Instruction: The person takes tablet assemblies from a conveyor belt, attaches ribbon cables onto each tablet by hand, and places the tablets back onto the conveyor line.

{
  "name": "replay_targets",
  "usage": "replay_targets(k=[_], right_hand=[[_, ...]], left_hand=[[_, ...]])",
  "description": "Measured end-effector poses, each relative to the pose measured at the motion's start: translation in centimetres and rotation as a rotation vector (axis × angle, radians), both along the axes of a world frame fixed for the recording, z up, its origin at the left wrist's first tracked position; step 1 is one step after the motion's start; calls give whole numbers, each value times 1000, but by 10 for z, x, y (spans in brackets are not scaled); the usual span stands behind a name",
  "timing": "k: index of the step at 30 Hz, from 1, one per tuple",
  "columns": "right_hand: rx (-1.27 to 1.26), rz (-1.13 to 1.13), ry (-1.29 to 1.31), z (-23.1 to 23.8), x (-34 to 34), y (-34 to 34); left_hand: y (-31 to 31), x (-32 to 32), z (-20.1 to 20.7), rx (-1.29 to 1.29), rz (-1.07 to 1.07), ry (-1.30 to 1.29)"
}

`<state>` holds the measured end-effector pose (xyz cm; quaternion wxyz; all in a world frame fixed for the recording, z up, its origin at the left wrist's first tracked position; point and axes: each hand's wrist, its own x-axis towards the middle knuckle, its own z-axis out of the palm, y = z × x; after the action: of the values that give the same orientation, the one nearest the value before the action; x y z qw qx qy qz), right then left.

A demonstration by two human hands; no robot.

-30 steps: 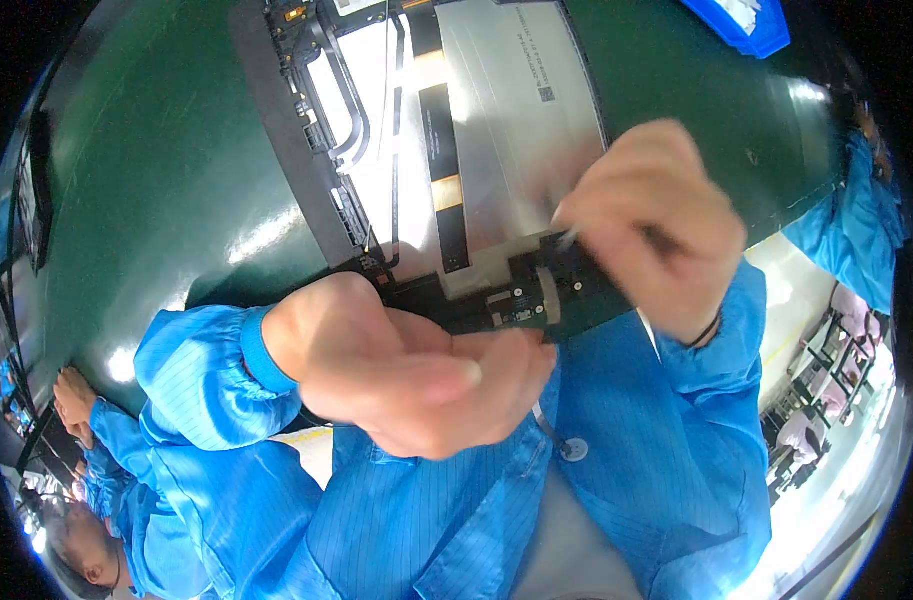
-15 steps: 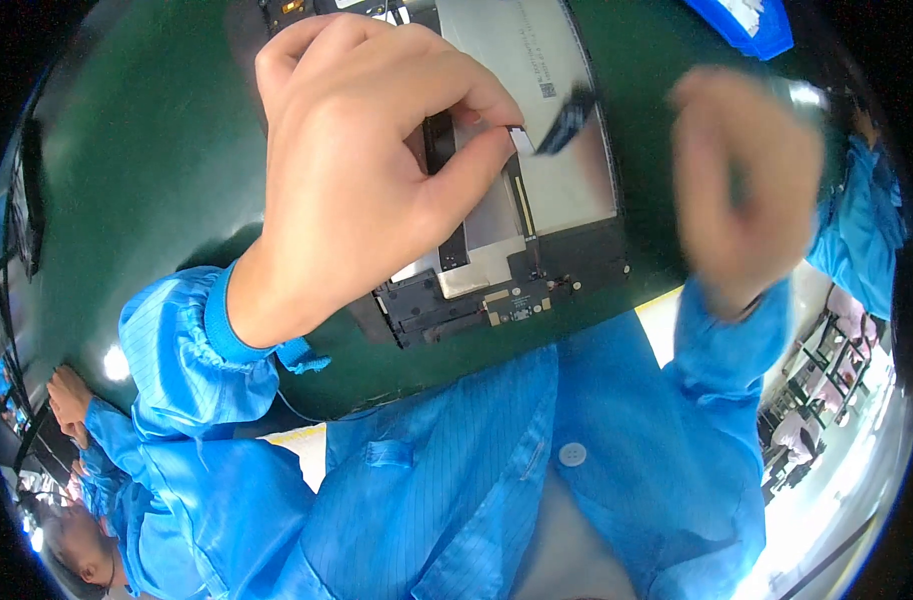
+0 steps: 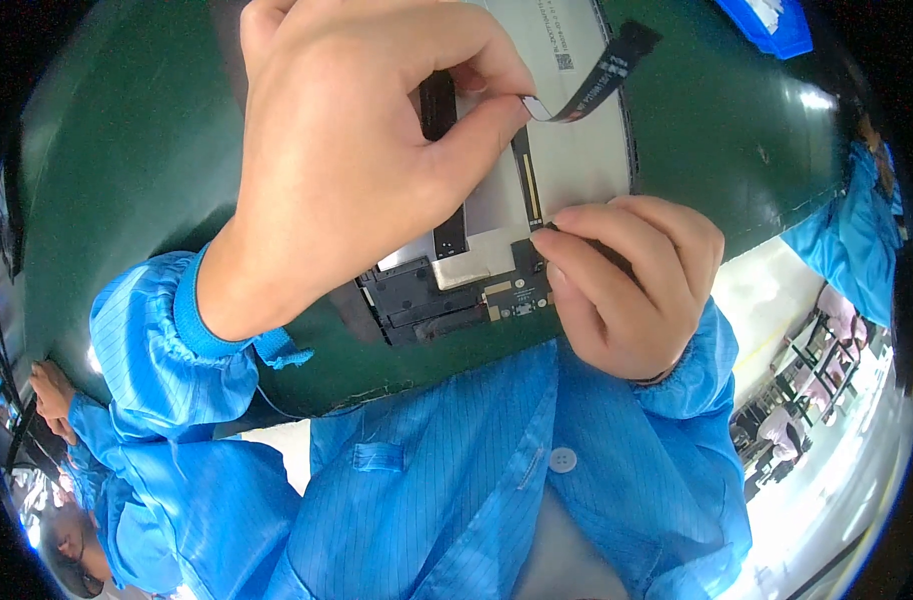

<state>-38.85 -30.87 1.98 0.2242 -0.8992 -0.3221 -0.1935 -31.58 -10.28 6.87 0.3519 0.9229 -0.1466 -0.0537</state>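
An opened tablet lies on the green table, its silver inner plate and black lower frame showing. My left hand hovers over it, thumb and forefinger pinching the end of a black flex cable, whose other part curls up to the right. Below the pinch, a second thin dark ribbon runs down to the small circuit board at the tablet's near edge. My right hand rests over the board's right side, fingertips closed at the ribbon's lower end. Whatever those fingertips may hold is hidden.
A blue bin with white pieces stands at the far right of the green table. Co-workers in blue sleeves are at both sides: a hand at the left edge, a sleeve at the right.
My right hand has come in from the right, down onto the tablet's lower board. My left hand still pinches the flex cable, which now stands out further to the upper right.
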Motion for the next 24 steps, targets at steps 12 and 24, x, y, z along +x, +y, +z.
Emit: replay_targets(k=[12,24], right_hand=[[11,-28,143,6,0,-21],[12,-72,121,9,0,5]], left_hand=[[-21,8,-15,9,-32,-74],[-3,11,-23,-39,-140,-305]])
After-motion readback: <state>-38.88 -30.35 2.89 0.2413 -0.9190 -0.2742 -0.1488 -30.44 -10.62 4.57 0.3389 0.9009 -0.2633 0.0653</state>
